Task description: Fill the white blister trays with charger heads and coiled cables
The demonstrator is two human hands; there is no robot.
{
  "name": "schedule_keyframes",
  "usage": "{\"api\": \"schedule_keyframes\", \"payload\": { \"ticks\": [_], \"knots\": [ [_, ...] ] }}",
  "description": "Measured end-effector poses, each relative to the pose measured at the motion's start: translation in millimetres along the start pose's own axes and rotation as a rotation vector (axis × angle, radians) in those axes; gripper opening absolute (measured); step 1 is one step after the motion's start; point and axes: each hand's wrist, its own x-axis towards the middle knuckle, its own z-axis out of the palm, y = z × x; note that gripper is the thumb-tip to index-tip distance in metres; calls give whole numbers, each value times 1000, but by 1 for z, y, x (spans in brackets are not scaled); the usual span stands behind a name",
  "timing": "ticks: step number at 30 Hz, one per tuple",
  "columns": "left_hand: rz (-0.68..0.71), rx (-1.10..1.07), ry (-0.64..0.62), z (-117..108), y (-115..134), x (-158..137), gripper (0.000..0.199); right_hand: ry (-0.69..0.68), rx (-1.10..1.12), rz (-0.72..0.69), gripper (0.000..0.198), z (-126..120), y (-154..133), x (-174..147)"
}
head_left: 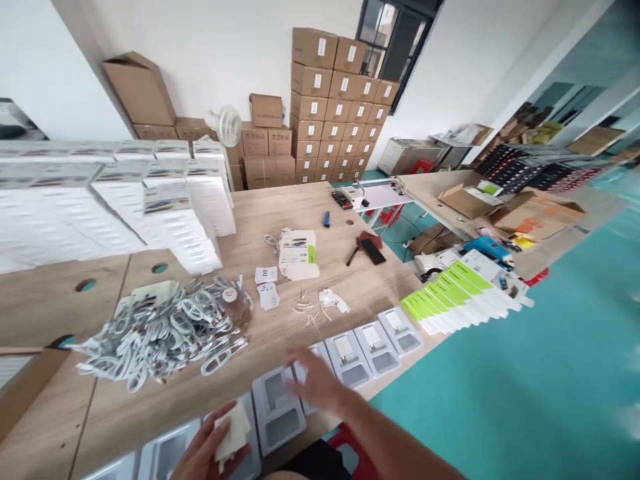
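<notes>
Now left hand (213, 450) grasping pale card (233, 430) above tray (277, 407); right hand (317, 383) released, hovering over trays.

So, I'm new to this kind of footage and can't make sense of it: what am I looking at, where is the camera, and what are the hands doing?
One camera, worn on a person's head, looks down at their own bare hands. The left hand holds a small pale card. The right hand, blurred, hovers open over a row of grey plastic packaging trays along the near edge of a light wooden table. Also there: a heap of coiled white cables, stacked white boxes, and green-and-white sleeves.
</notes>
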Motion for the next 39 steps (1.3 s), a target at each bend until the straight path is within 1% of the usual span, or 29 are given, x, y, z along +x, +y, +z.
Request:
{"api": "schedule_keyframes", "payload": {
  "ticks": [1, 2, 3, 4, 5, 6, 8, 10, 12, 15, 18, 21, 24, 26, 27, 29, 31, 32, 34, 36, 39],
  "knots": [
    [9, 16, -33, 2, -1, -1, 49, -83, 38, -157, 44, 21, -27, -6],
    [24, 26, -57, 4, -4, -2, 47, -145, 77, -372, 43, 39, -49, -12],
    [37, 28, -69, 4, -7, -1, 47, -186, 84, -492, 39, 54, -66, -16],
    [48, 24, -74, 3, -11, 0, 47, -210, 79, -580, 35, 65, -77, -18],
    [57, 20, -70, 1, -15, 1, 47, -223, 65, -624, 32, 73, -83, -18],
    [58, 18, -59, -2, -19, 4, 46, -228, 46, -612, 31, 76, -83, -17],
    [41, 23, -26, -12, -23, 10, 45, -220, 17, -513, 31, 76, -71, -12],
    [49, 20, 26, -26, -24, 15, 47, -190, -7, -387, 29, 70, -48, -5],
    [92, 4, 58, -41, -24, 17, 53, -155, -45, -294, 30, 65, -25, 2],
    [147, 2, 79, -61, -25, 13, 60, -177, -96, -268, 35, 69, 0, 10],
    [151, 38, 86, -72, -27, 6, 59, -242, -132, -322, 38, 81, 9, 13],
    [136, 51, 96, -75, -29, -1, 60, -273, -155, -368, 34, 86, 8, 14],
    [143, 87, 107, -75, -31, -1, 63, -258, -169, -381, 26, 85, -6, 11],
    [158, 126, 112, -73, -34, 2, 63, -254, -157, -397, 25, 86, -24, 9],
    [165, 140, 116, -71, -36, 4, 63, -271, -138, -428, 29, 89, -35, 7],
    [177, 154, 119, -68, -41, 9, 65, -346, -71, -535, 39, 97, -58, 3],
    [192, 171, 125, -66, -45, 15, 71, -422, -14, -617, 39, 106, -75, 1],
    [199, 181, 133, -67, -46, 17, 73, -441, -2, -624, 37, 111, -79, 1],
    [211, 207, 174, -73, -47, 21, 78, -430, -16, -578, 36, 119, -80, 4],
    [225, 247, 242, -86, -47, 22, 80, -396, -43, -523, 38, 126, -72, 11],
    [244, 301, 367, -110, -48, 15, 72, -382, -65, -522, 43, 139, -56, 21]
  ]
}}
